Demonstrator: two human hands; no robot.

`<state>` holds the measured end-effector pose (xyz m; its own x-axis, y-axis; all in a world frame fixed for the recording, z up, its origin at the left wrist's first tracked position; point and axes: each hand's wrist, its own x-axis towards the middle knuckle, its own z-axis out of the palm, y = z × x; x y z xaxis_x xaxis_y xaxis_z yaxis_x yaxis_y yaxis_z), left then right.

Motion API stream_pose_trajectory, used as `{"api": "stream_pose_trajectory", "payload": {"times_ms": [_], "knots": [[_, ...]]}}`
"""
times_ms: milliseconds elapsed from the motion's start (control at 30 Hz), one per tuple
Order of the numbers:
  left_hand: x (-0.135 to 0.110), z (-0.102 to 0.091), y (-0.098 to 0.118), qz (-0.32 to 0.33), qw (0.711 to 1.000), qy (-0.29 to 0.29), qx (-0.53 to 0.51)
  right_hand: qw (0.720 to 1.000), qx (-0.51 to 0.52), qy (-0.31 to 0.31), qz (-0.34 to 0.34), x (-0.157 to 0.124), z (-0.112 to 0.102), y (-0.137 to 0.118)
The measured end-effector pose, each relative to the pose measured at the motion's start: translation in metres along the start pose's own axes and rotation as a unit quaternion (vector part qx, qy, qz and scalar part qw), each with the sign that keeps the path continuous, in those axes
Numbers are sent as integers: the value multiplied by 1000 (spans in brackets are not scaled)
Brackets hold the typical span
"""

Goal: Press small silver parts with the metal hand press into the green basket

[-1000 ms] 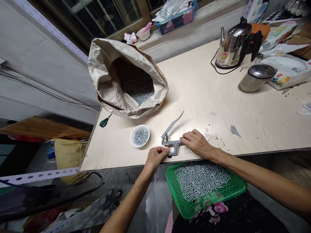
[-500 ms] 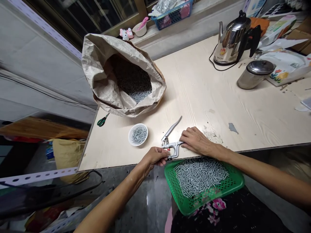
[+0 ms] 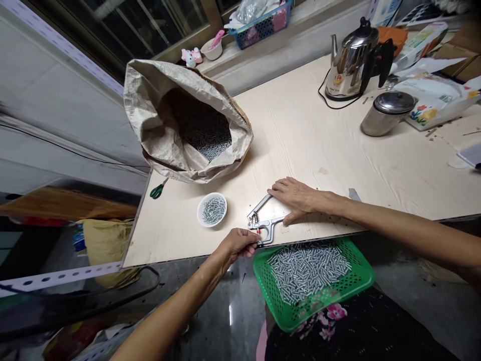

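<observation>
Grey hand pliers (image 3: pixel 267 223) lie between left fingers (image 3: pixel 248 235) and right fingers (image 3: pixel 280 186)

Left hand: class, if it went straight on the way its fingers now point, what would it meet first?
The left hand would most likely first meet the grey hand tool, right by its fingertips; whether they already touch is unclear from this view.

Grey pliers (image 3: pixel 265 223), upper handle tip hidden by right hand (image 3: pixel 296 195), left hand's (image 3: pixel 239 241) grip too small to tell, cardboard box (image 3: pixel 457 54) cut off at two o'clock
</observation>
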<state>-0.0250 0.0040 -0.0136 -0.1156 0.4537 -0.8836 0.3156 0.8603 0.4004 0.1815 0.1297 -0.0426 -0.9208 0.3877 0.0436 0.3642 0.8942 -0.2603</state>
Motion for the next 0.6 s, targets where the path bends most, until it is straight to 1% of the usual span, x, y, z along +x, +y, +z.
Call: {"api": "stream_pose_trajectory", "payload": {"times_ms": [100, 133, 167, 200, 233, 267, 300, 333, 367, 400, 467, 533, 600], "knots": [[-1, 0, 0, -15, 1000, 7, -6, 1000, 1, 0, 3, -2, 2, -3], [-2, 0, -1, -11, 1000, 12, 14, 1000, 3, 1, 4, -3, 3, -4], [-4, 1, -2, 7, 998, 31, 51, 1000, 5, 4, 6, -5, 4, -5], [-7, 3, -4, 39, 991, 69, 104, 1000, 8, 6, 8, -6, 5, -6], [-10, 6, -5, 86, 975, 124, 166, 1000, 12, 10, 11, -8, 6, -8], [-12, 9, -6, 145, 945, 183, 228, 1000, 16, 15, 14, -10, 7, -9], [-14, 13, -6, 210, 906, 234, 283, 999, 21, 21, 16, -11, 8, -11], [-14, 17, -5, 275, 864, 267, 326, 999, 26, 27, 17, -12, 8, -12], [-13, 21, -3, 334, 827, 278, 357, 999, 31, 33, 19, -13, 8, -14], [-10, 25, 1, 381, 797, 272, 381, 998, 37, 37, 23, -14, 7, -15], [0, 29, 11, 444, 755, 238, 419, 998, 51, 38, 30, -16, 6, -18], [11, 30, 21, 467, 731, 206, 452, 997, 55, 31, 45, -19, 4, -21], [19, 30, 29, 467, 719, 189, 479, 996, 46, 31, 70, -22, 2, -24]]}}
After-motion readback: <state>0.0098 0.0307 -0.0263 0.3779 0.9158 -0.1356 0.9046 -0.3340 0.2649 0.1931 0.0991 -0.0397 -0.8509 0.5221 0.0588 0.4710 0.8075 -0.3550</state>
